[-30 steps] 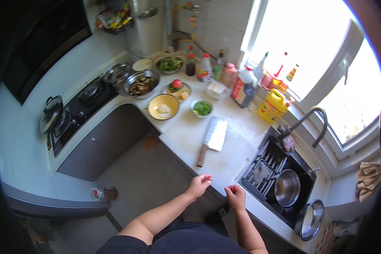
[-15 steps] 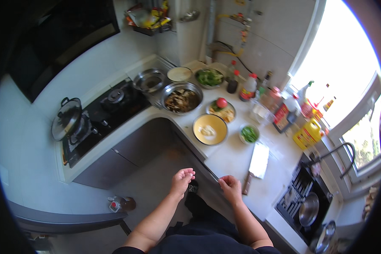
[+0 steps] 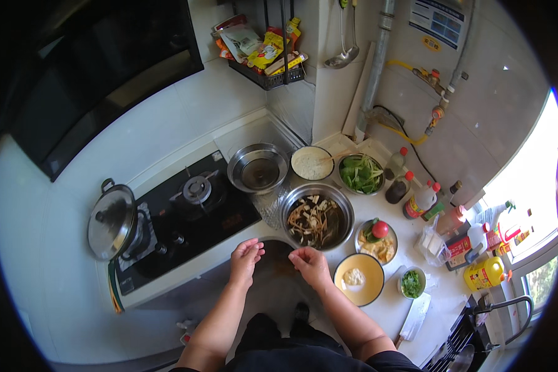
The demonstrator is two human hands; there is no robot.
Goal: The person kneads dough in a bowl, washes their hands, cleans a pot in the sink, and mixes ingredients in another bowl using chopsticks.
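Observation:
Both hands hang in the air in front of the counter's inner corner, apart from each other. My left hand (image 3: 247, 261) has loosely bent fingers, slightly apart, with nothing visible in them. The fingers of my right hand (image 3: 312, 269) are drawn together toward the thumb; whatever lies between the tips, if anything, is hidden. Nearest to the right hand are a steel bowl (image 3: 347, 211) of dark liquid and cut strips that look like mushrooms, and a yellow bowl (image 3: 373, 284) with a pale chopped heap. Behind it, a plate holds a red round vegetable (image 3: 380, 229) and yellowish pieces.
Left stands a black gas stove (image 3: 220, 214) with a lidded pan (image 3: 113, 221). A steel basin (image 3: 235, 173), a bowl of white contents (image 3: 312, 163) and leafy greens (image 3: 361, 173) line the back. Right are bottles (image 3: 420, 201), chopped greens (image 3: 410, 283), a cleaver (image 3: 414, 317) and a sink (image 3: 443, 350).
My view has turned left, toward the stove and the back corner. My hands have gone from beside the cleaver and counter edge to in front of the steel bowl.

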